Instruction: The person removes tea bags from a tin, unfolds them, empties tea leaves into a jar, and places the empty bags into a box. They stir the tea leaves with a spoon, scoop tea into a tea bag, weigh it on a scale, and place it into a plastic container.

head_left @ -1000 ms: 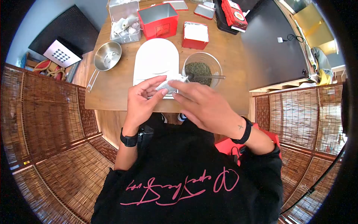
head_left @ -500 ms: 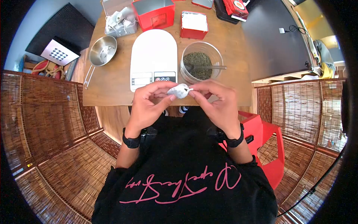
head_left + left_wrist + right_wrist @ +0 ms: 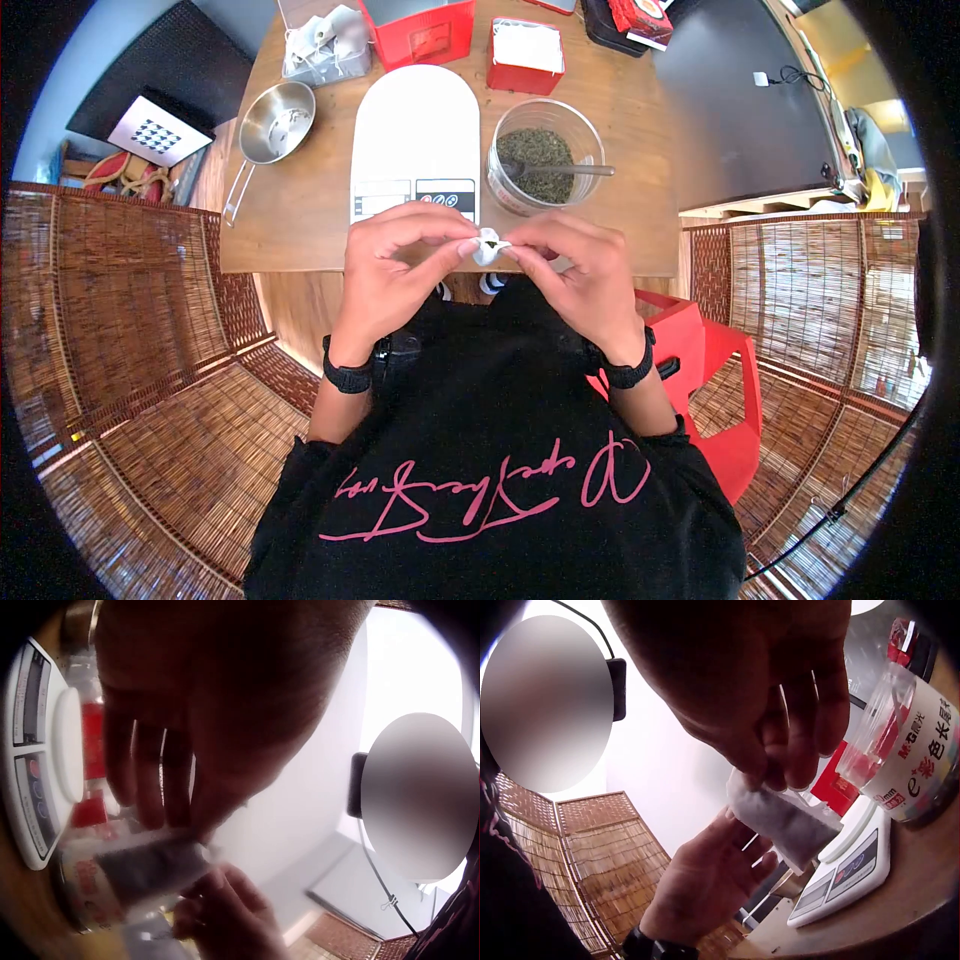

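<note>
A small white pouch (image 3: 487, 250) with dark contents at its opening is held between both hands near the table's front edge. The left hand (image 3: 392, 270) pinches its left side with thumb and fingers; the right hand (image 3: 583, 275) pinches its right side. In the right wrist view the pouch (image 3: 780, 821) hangs below the right fingertips, dark filling showing through. Just beyond the hands is a white kitchen scale (image 3: 418, 130). To its right stands a clear plastic tub (image 3: 504, 190) of dried green leaves, a spoon (image 3: 590, 170) resting in it.
A steel pan (image 3: 262, 140) lies at the table's left. Farther back are a clear box of white pouches (image 3: 325, 65), a large red tin (image 3: 425, 38) and a red box of white sheets (image 3: 524, 72). A red chair (image 3: 715, 400) is at the right.
The right hand has come from over the pouch to its right side. Both hands now pinch the pouch, which has turned more upright, its opening facing up.
</note>
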Available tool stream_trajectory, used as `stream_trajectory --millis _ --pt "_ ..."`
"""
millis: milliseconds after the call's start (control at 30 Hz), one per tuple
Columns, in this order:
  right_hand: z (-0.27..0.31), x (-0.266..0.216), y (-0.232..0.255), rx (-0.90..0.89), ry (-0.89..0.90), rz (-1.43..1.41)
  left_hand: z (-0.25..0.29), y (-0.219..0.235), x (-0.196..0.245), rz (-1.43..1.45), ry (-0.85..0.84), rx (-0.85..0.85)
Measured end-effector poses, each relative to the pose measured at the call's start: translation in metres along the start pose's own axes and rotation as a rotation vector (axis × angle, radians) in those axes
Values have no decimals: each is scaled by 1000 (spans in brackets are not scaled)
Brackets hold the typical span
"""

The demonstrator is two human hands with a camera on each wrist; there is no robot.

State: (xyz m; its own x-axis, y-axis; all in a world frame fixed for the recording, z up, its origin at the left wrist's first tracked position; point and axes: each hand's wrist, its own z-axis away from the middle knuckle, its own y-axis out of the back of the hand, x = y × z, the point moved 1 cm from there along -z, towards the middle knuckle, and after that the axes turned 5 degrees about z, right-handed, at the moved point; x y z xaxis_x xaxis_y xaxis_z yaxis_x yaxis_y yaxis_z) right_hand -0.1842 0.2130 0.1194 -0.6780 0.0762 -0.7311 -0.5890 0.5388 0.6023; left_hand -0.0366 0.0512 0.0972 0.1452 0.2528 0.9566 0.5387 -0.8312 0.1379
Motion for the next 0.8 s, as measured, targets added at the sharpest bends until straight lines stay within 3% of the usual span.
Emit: stream_trajectory --millis 233,600,667,800 --pt "-2 3 -1 15 8 68 3 -3 -1 4 18 145" --pt "-5 1 -1 23 -25 56 6 -6 -9 67 58 206" --pt "-6 -3 3 65 -122 7 6 -6 -10 126 61 220" --pt "-8 -5 3 86 -82 -37 4 -6 -3 53 52 172"
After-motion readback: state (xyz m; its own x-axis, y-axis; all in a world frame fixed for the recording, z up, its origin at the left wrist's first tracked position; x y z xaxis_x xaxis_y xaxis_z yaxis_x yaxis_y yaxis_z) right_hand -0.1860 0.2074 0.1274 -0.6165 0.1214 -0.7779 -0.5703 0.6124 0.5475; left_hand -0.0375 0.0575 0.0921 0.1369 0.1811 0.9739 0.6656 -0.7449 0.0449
